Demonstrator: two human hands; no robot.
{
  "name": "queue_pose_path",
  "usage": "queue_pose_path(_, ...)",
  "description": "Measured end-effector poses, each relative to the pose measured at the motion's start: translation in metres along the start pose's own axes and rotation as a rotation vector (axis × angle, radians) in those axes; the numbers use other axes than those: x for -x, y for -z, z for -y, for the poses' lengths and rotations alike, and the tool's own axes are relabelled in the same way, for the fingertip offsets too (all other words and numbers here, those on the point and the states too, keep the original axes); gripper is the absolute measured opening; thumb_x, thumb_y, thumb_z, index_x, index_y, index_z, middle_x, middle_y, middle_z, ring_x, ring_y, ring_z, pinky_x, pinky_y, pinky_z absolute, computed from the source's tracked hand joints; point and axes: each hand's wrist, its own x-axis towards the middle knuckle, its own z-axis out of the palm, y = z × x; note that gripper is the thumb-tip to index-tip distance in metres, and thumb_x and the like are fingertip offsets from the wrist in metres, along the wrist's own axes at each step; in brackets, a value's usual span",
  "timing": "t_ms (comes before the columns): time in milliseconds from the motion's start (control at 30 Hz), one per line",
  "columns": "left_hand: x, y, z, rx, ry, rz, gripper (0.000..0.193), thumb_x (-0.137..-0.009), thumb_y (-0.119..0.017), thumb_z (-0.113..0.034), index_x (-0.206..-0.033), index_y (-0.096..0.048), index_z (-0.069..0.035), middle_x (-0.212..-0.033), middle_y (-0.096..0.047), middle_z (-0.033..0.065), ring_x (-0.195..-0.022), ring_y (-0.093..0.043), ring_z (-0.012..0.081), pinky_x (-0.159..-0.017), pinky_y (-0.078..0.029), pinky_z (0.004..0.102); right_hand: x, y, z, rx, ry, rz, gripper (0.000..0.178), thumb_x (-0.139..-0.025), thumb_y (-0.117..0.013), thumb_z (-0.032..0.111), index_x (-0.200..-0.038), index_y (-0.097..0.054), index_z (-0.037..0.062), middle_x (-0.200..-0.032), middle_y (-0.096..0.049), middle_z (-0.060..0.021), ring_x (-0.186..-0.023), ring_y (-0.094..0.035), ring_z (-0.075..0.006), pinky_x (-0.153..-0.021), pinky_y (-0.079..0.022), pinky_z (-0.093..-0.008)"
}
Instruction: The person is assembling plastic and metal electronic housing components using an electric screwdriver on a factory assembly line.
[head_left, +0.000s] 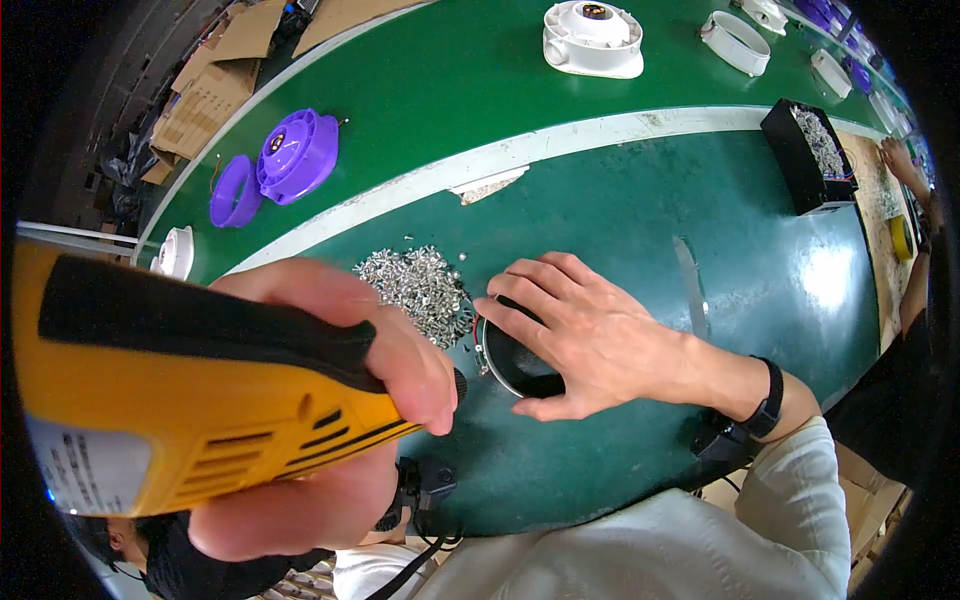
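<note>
On my head feed I've got the left hand (pixel 345 490) wrapped round a yellow-and-black plastic electric screwdriver (pixel 230 390) with a white printed label (pixel 95 470), blocking the lower left; the right hand (pixel 595 335), fingers spread and curved, covers most of a round black part with a silvery rim (pixel 512 355) on the smooth green tabletop (pixel 590 190). Just beside it I see heaped shiny metal screws (pixel 415 290); farther off, a purple round housing (pixel 298 155), a white round housing (pixel 593 45) and a black box (pixel 795 165) of small metal pieces (pixel 818 140).

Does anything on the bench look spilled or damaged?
Two things, possibly: metal screws lie heaped loose, not boxed, by the right hand, some straying; and a ragged, stained patch juts from the white edging, looking torn.
</note>
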Motion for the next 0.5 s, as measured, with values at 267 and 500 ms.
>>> queue_pose_path(267, -0.001, -0.002, -0.001, 0.089, -0.155, 0.000, 0.079, -0.078, -0.042, -0.073, -0.115, -0.035, -0.003, -0.068, -0.050, 0.0070, -0.045, -0.045, 0.0159, -0.037, -0.038, 0.0284, -0.001, 0.000, 0.001, 0.006, 0.001, 0.003, 0.075, -0.068, -0.062, 0.049, -0.120, -0.048, -0.0032, -0.119, -0.049, -0.0177, -0.113, -0.045, -0.0311, -0.100, -0.031, -0.0431)
queue_pose_path(500, -0.004, 0.002, 0.005, 0.043, -0.056, 0.064, 0.078, -0.078, -0.042, -0.073, -0.109, -0.037, -0.002, -0.063, -0.049, 0.0070, -0.039, -0.044, 0.0168, -0.033, -0.037, 0.0290, 0.000, 0.001, -0.001, -0.005, -0.004, 0.010, 0.075, -0.068, -0.061, 0.049, -0.120, -0.048, -0.0032, -0.119, -0.049, -0.0177, -0.113, -0.045, -0.0313, -0.100, -0.031, -0.0436)
